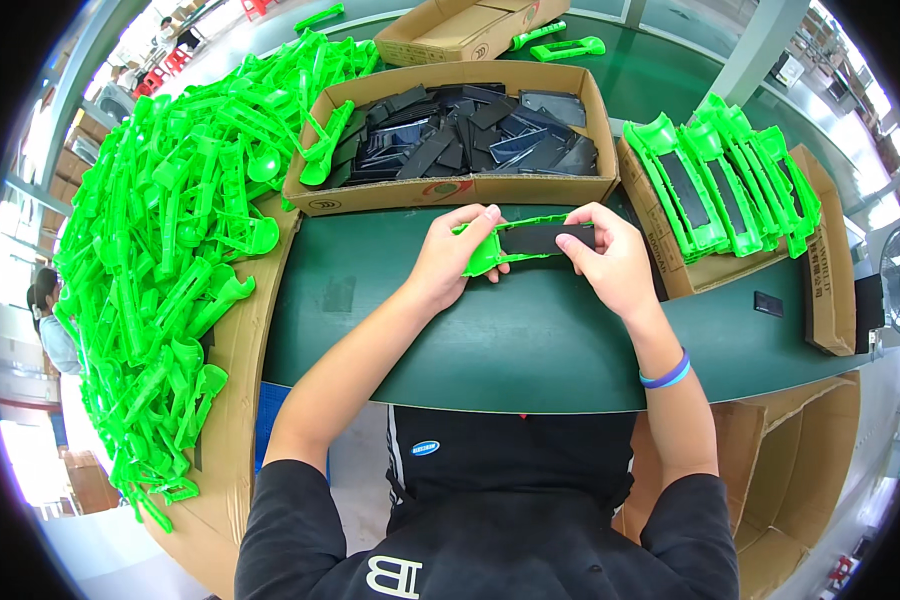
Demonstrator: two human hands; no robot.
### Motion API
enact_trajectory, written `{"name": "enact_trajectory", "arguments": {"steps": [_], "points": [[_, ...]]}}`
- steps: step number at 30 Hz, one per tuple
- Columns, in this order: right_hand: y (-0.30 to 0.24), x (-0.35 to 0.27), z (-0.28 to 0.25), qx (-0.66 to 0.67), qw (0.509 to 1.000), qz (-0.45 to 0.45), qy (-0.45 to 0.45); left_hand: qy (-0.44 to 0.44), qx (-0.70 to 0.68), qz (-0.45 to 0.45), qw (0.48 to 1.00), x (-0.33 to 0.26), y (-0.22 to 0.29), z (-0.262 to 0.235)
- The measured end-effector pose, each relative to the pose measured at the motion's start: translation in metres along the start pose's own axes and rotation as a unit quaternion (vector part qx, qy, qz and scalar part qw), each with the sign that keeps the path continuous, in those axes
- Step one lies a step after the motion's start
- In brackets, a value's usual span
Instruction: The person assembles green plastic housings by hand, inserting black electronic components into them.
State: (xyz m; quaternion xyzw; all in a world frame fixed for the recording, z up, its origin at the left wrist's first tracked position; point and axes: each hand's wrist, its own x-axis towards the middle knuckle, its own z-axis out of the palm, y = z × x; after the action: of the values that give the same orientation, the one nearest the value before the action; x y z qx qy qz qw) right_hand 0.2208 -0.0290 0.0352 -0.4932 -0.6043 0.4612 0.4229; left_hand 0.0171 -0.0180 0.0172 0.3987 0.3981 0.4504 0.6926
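Observation:
Above the green tabletop, both my hands hold one bright green plastic housing [485, 252] with a long open frame. My left hand [448, 250] is closed round its wider, rounded end. A flat black panel [535, 238] lies along the frame's opening. At the other end my right hand [612, 255] pinches panel and frame, thumb on top of the panel. Whether the panel sits fully inside the frame I cannot tell. Just beyond my hands stands a cardboard box [390, 196] filled with loose black panels [440, 135].
A big heap of green housings [170, 220] rises on cardboard at the left. To the right, a carton [660, 240] holds several green housings with black panels [715, 185]. A small black piece [768, 303] lies beside it. Another cardboard box [460, 35] stands at the back.

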Motion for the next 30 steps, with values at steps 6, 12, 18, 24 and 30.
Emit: {"name": "enact_trajectory", "arguments": {"steps": [6,12,18,24,30], "points": [[-0.001,0.001,-0.002,0.071,0.997,0.021,-0.011,-0.020,0.018,0.036,0.999,0.003,-0.004,-0.002],[0.003,-0.002,0.003,0.099,0.993,-0.049,0.044,-0.004,-0.020,0.044,0.999,0.007,-0.008,-0.005],[0.005,0.000,0.012,0.012,0.997,-0.044,0.055,-0.031,-0.020,0.070,0.997,0.006,-0.013,-0.007],[0.003,0.003,0.015,0.002,0.999,0.005,0.032,-0.022,-0.014,0.086,0.996,0.006,-0.013,-0.004],[0.008,0.005,0.026,-0.003,0.999,-0.004,0.053,-0.008,-0.018,0.104,0.994,0.006,-0.016,-0.006]]}}
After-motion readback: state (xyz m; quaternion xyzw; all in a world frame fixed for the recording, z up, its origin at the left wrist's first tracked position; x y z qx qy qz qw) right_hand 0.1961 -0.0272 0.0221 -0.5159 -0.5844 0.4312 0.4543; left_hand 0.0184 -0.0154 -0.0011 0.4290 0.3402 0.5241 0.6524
